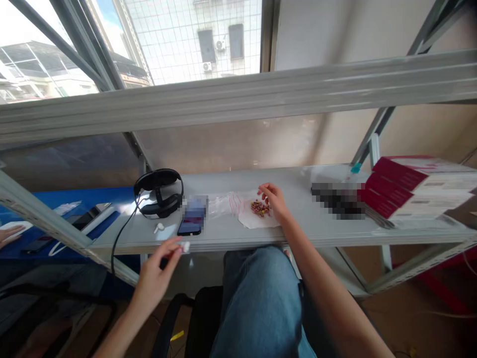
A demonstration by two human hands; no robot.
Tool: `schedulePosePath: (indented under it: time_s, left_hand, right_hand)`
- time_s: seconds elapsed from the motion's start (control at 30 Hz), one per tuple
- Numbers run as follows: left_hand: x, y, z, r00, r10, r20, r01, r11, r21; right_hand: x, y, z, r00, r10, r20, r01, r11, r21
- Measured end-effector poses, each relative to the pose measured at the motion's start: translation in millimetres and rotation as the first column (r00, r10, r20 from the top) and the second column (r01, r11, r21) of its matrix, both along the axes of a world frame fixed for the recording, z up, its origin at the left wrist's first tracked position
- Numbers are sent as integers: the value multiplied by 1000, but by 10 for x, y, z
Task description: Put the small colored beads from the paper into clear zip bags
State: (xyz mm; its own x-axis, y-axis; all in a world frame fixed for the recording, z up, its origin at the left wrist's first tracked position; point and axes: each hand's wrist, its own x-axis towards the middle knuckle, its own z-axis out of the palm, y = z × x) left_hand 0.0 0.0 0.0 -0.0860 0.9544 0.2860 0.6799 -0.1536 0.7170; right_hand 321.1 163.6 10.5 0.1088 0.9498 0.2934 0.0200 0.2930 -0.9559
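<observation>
My left hand [158, 272] is off the shelf's front edge at the left, with thumb and finger pinched on a small white object [185, 246] whose kind I cannot make out. My right hand [274, 200] hovers at the right side of a pile of small red and yellow pieces [261, 209], like capsules or beads. Its fingers are curled together, and anything between them is too small to see. The pile rests on a sheet of white paper [246, 220]. Left of the paper lie clear plastic zip bags [220, 205] with red lines.
A phone [190, 228], a small white item [159, 227] and a black headset [160, 194] with a cable lie at left. Dark red and white boxes [400, 191] are stacked at right. A metal beam [238, 102] crosses above the shelf. Another person's hand [11, 232] shows far left.
</observation>
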Motion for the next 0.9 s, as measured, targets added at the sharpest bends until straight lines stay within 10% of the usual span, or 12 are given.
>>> schedulePosePath:
  time_s: [0.2, 0.63, 0.9]
  left_hand:
    - [-913, 330, -123, 893, 246, -376, -214, 969, 126]
    - [-927, 497, -129, 662, 290, -691, -136, 953, 270]
    - [-933, 523, -147, 674, 299, -675, -152, 951, 269]
  right_hand:
    - [2, -6, 2, 1000, 0, -5, 0, 1000, -6]
    - [0, -18, 0, 1000, -2, 28, 3, 1000, -10]
    - [3, 1, -27, 1000, 17, 14, -17, 1000, 5]
